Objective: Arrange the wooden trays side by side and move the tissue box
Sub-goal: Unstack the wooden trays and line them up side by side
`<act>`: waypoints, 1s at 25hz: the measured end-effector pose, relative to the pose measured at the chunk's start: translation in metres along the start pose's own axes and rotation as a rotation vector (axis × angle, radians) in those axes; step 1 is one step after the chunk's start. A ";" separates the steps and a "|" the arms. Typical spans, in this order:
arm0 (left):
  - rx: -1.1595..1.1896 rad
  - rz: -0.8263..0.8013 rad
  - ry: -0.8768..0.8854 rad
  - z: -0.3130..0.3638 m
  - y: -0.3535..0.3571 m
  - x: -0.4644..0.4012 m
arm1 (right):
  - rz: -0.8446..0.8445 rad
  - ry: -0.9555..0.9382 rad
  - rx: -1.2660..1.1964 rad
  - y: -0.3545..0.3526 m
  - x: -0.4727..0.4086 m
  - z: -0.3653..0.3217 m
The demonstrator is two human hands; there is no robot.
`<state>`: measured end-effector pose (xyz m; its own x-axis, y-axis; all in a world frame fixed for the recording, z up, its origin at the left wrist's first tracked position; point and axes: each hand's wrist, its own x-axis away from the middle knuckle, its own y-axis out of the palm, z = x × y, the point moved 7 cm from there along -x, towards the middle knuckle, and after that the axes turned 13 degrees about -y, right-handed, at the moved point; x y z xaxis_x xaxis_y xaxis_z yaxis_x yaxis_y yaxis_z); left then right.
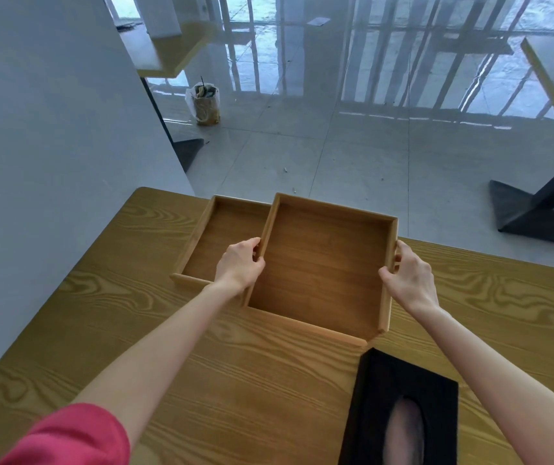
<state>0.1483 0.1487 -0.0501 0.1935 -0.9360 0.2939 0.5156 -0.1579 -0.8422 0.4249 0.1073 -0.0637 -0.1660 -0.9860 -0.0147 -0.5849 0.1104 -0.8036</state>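
Two wooden trays lie at the far side of the wooden table [141, 330]. The upper tray [322, 266] rests partly over the lower tray [221, 236], which shows to its left. My left hand [240, 263] grips the upper tray's left wall. My right hand [409, 278] grips its right wall. A black tissue box [399, 391] with an oval opening sits at the near right, just in front of the upper tray's near corner.
A grey wall runs along the table's left side. The table's far edge lies just behind the trays, with glossy tiled floor beyond. A bag of rubbish [205, 104] stands on the floor. Another table's black base [537, 216] is at the right.
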 end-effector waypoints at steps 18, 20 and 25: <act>-0.076 -0.051 0.012 0.043 0.073 -0.012 | -0.080 0.116 0.125 0.006 -0.018 0.067; -0.099 -0.042 0.023 0.044 0.075 -0.012 | -0.082 0.117 0.114 0.007 -0.019 0.070; -0.161 -0.027 0.075 0.050 0.079 -0.015 | -0.072 0.119 0.099 0.009 -0.020 0.072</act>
<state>0.2275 0.1656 -0.0986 0.1153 -0.9507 0.2879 0.3781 -0.2260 -0.8977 0.4798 0.1189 -0.1137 -0.2225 -0.9686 0.1112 -0.5185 0.0210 -0.8548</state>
